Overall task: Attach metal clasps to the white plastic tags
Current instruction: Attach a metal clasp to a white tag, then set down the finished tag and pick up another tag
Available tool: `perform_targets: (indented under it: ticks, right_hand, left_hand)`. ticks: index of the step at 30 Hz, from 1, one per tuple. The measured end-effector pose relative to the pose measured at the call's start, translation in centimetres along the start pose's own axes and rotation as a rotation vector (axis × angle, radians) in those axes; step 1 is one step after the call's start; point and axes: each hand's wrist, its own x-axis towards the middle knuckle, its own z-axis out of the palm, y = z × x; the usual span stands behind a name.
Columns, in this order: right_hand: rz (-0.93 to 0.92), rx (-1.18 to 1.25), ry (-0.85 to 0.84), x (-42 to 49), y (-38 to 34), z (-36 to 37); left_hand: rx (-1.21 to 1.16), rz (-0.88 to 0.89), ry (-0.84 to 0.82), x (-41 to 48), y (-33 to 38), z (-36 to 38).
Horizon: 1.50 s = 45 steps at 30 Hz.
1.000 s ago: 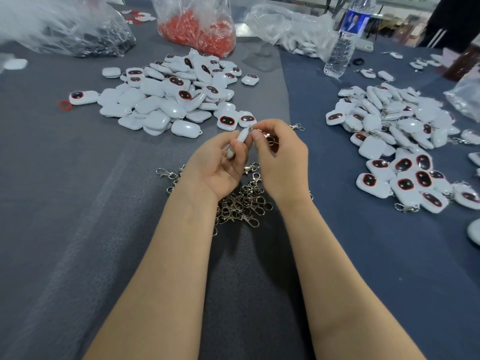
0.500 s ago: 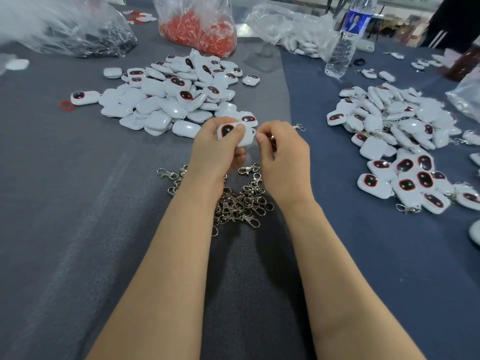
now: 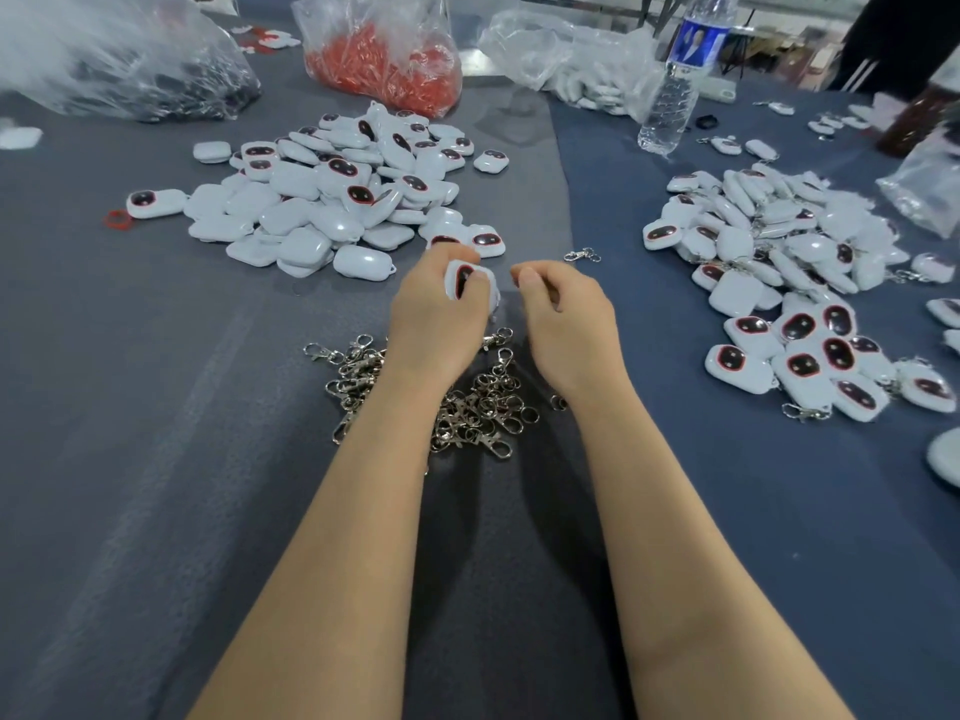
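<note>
My left hand (image 3: 434, 324) grips a white plastic tag (image 3: 463, 281) with a dark, red-rimmed oval face, held upright above the cloth. My right hand (image 3: 566, 324) is just to its right, a small gap away, with fingers curled and thumb pressed on the forefinger. No clasp shows between those fingers. A heap of metal clasps (image 3: 467, 407) lies under both wrists. Bare tags form a pile (image 3: 322, 200) at the far left. Tags with clasps on them lie in a pile (image 3: 779, 262) at the right.
One loose clasp (image 3: 582, 254) lies beyond my right hand. At the back stand a water bottle (image 3: 670, 96), a bag of red parts (image 3: 384, 59), a bag of dark parts (image 3: 145, 80) and a bag of white parts (image 3: 587, 59). A red ring (image 3: 117, 219) lies far left.
My hands have drawn apart. The tag has turned in my left hand from edge-on to face-up, then upright. My right hand has left the tag's edge.
</note>
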Motion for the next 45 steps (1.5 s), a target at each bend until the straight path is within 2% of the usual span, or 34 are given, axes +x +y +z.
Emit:
perform_targets:
  ticks: [3, 7, 11, 17, 22, 26, 30, 35, 38, 40, 43, 45]
  right_hand:
    - [0.022, 0.045, -0.046, 0.2, -0.1, -0.8]
    - [0.090, 0.074, -0.051, 0.2, 0.2, -2.5]
    - [0.162, 0.075, 0.068, -0.1, 1.4, -5.3]
    - [0.277, -0.043, 0.301, -0.7, 4.5, -11.0]
    - [0.376, -0.216, 0.445, -1.4, 7.5, -14.1]
    - [0.484, -0.334, 0.411, -1.5, 9.3, -15.0]
    - [0.515, -0.296, 0.416, -1.3, 9.9, -14.8]
    - [0.522, -0.310, 0.468, -0.9, 9.9, -14.4]
    - [0.516, -0.375, 0.493, -1.2, 9.9, -14.0]
    - [0.495, -0.420, 0.536, -1.3, 9.4, -13.9]
    - [0.390, -0.391, 0.607, -1.1, 8.1, -13.4]
    - [0.265, -0.239, 0.587, -0.8, 6.6, -12.2]
  left_hand:
    - [0.016, 0.019, -0.056, -0.4, 0.4, 0.9]
    - [-0.143, -0.058, -0.001, -0.7, 1.2, 2.7]
    - [-0.226, -0.092, -0.021, -0.9, 2.7, 6.3]
    - [-0.252, -0.034, -0.226, -2.2, 4.8, 13.3]
    - [-0.128, 0.046, -0.308, -3.6, 5.2, 18.1]
    - [0.008, 0.121, -0.344, -4.2, 4.9, 20.2]
    - [0.040, 0.192, -0.349, -3.9, 5.1, 21.3]
    - [-0.196, 0.009, -0.343, -3.6, 5.4, 21.5]
    - [-0.470, -0.180, -0.274, -3.5, 5.5, 20.8]
    - [-0.580, -0.238, -0.216, -3.3, 5.4, 20.2]
    - [-0.632, -0.253, -0.166, -3.1, 5.5, 19.2]
    - [-0.642, -0.260, -0.136, -2.8, 5.6, 18.1]
